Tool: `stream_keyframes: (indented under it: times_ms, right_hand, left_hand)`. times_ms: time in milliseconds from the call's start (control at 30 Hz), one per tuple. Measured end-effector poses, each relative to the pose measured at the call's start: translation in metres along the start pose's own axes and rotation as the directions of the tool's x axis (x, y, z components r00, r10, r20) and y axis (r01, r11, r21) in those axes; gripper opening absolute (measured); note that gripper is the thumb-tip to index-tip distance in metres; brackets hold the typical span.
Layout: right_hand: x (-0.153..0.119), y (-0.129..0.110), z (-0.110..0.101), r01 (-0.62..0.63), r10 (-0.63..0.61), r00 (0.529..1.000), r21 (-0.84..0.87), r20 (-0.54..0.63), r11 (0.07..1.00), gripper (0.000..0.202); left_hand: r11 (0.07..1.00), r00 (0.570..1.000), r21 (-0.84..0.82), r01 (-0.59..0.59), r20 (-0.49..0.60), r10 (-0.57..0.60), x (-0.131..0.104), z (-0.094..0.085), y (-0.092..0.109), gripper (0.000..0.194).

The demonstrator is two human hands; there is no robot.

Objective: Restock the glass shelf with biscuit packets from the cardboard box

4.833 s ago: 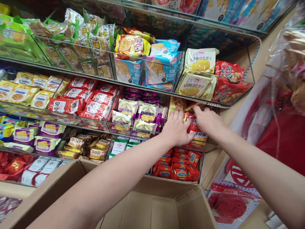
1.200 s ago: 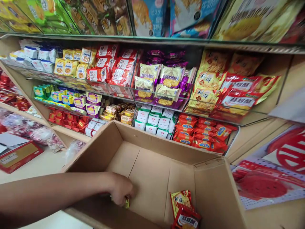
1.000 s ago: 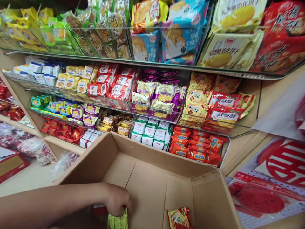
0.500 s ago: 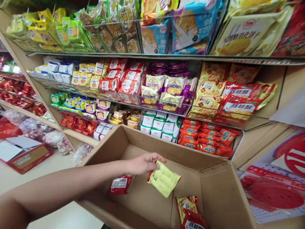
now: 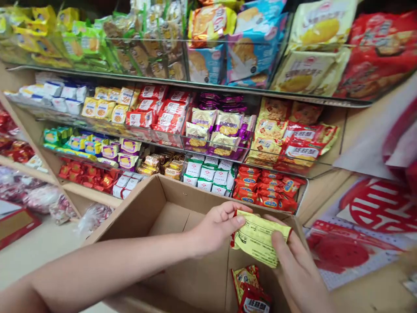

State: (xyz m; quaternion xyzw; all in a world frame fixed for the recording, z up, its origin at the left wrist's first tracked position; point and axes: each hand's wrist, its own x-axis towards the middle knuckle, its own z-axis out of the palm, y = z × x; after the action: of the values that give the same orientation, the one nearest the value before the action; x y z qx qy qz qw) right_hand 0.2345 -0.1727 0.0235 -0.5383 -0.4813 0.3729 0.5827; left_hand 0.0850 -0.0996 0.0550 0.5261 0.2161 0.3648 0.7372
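1. Left hand (image 5: 217, 226) is pinching the left edge of the yellow-green packet (image 5: 259, 237), thumb on top, fingers curled beneath.
2. The packet is being held in the air over the open cardboard box (image 5: 153, 204), label side up, well below the shelf (image 5: 286, 163) of red and yellow packets.
3. Right hand (image 5: 298, 271) is supporting the packet's right side, thumb pressing on its face, fingers under it.
4. Judgement: it is worth keeping both grips at the edges so the packet stays flat.
5. Two snack packets (image 5: 249, 289) are lying on the box floor.
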Motion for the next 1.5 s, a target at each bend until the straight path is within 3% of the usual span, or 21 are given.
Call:
stream_keyframes:
  times_ms: [67, 133, 167, 233, 267, 300, 333, 400, 433, 467, 500, 567, 600, 733, 867, 967, 1200, 1300, 1400, 1500]
  right_hand:
    - [0.010, 0.000, 0.004, 0.055, -0.060, 0.995, -0.056, -0.081, 0.997, 0.032]
    - [0.017, -0.006, 0.000, 0.284, -0.314, 0.944, -0.236, -0.101, 0.930, 0.026]
    - [0.019, -0.009, -0.003, 0.437, -0.472, 0.881, -0.321, -0.035, 0.840, 0.026]
    - [0.020, -0.015, -0.010, 0.710, -0.695, 0.692, -0.361, 0.196, 0.605, 0.035]
    - [0.019, -0.017, -0.012, 0.779, -0.722, 0.622, -0.337, 0.304, 0.529, 0.039]
    - [0.017, -0.017, -0.014, 0.794, -0.705, 0.607, -0.315, 0.367, 0.520, 0.042]
    - [0.016, -0.016, -0.014, 0.761, -0.665, 0.648, -0.290, 0.371, 0.580, 0.043]
    - [0.015, -0.012, -0.010, 0.570, -0.534, 0.817, -0.158, 0.219, 0.807, 0.048]
    - [0.017, -0.009, -0.007, 0.422, -0.417, 0.904, -0.047, 0.090, 0.905, 0.051]
    - [0.020, -0.006, -0.003, 0.272, -0.270, 0.962, 0.076, -0.030, 0.959, 0.053]
    - [0.024, -0.003, 0.000, 0.145, -0.125, 0.985, 0.174, -0.119, 0.974, 0.053]
    - [0.034, 0.002, 0.006, 0.002, 0.044, 0.978, 0.218, -0.205, 0.976, 0.047]
    - [0.039, 0.004, 0.007, -0.011, 0.054, 0.973, 0.188, -0.223, 0.982, 0.044]
    - [0.049, 0.003, 0.005, 0.109, -0.113, 0.948, -0.028, -0.297, 0.994, 0.037]
    - [0.047, -0.001, 0.000, 0.136, -0.227, 0.923, -0.290, -0.311, 0.947, 0.042]
    - [0.047, 0.000, -0.001, 0.113, -0.222, 0.915, -0.314, -0.336, 0.943, 0.043]
    - [0.049, -0.003, 0.002, 0.162, -0.282, 0.881, -0.317, -0.380, 0.935, 0.041]
    - [0.051, -0.005, 0.000, 0.145, -0.266, 0.894, -0.329, -0.360, 0.933, 0.041]
    - [0.057, -0.005, -0.004, 0.128, -0.245, 0.901, -0.321, -0.359, 0.938, 0.041]
    - [0.063, -0.008, -0.007, 0.146, -0.271, 0.878, -0.318, -0.395, 0.937, 0.043]
  left_hand:
    - [0.998, 0.997, 0.007, -0.057, -0.053, 0.057, -0.001, 0.009, 0.002, 0.037]
    - [0.996, 0.996, -0.078, 0.052, -0.064, -0.057, -0.002, 0.010, 0.007, 0.043]
    - [0.974, 0.982, -0.127, 0.185, -0.010, -0.188, -0.001, 0.009, 0.011, 0.048]
    - [0.881, 0.893, -0.154, 0.448, 0.131, -0.431, 0.001, 0.005, 0.017, 0.053]
    - [0.860, 0.872, -0.153, 0.487, 0.144, -0.468, 0.001, 0.003, 0.018, 0.048]
    - [0.874, 0.887, -0.152, 0.461, 0.107, -0.449, 0.002, 0.003, 0.019, 0.040]
    - [0.910, 0.922, -0.150, 0.387, 0.045, -0.384, 0.003, 0.003, 0.018, 0.035]
    - [0.979, 0.984, -0.134, 0.157, -0.068, -0.167, 0.005, 0.005, 0.013, 0.039]
    - [0.992, 0.995, -0.112, 0.054, -0.077, -0.063, 0.006, 0.008, 0.010, 0.045]
    - [0.996, 0.998, -0.089, -0.031, -0.065, 0.025, 0.008, 0.010, 0.006, 0.049]
    - [0.992, 0.994, -0.070, -0.104, -0.051, 0.101, 0.010, 0.013, 0.003, 0.053]
    - [0.979, 0.979, -0.051, -0.198, -0.053, 0.196, 0.016, 0.018, -0.004, 0.061]
    - [0.978, 0.976, -0.038, -0.207, -0.080, 0.204, 0.020, 0.020, -0.006, 0.062]
    - [0.978, 0.946, 0.111, -0.176, -0.256, 0.199, 0.036, 0.023, -0.014, 0.029]
    - [0.945, 0.911, 0.241, -0.222, -0.293, 0.289, 0.050, 0.021, -0.020, 0.035]
    - [0.943, 0.907, 0.261, -0.208, -0.309, 0.286, 0.056, 0.019, -0.024, 0.036]
    - [0.977, 0.868, 0.109, -0.186, -0.448, 0.215, 0.067, 0.016, -0.027, 0.042]
    - [0.979, 0.851, 0.020, -0.203, -0.491, 0.186, 0.072, 0.018, -0.024, 0.041]
    - [0.974, 0.873, -0.103, -0.201, -0.469, 0.130, 0.076, 0.022, -0.018, 0.039]
    - [0.953, 0.908, -0.214, -0.214, -0.403, 0.113, 0.081, 0.027, -0.011, 0.038]
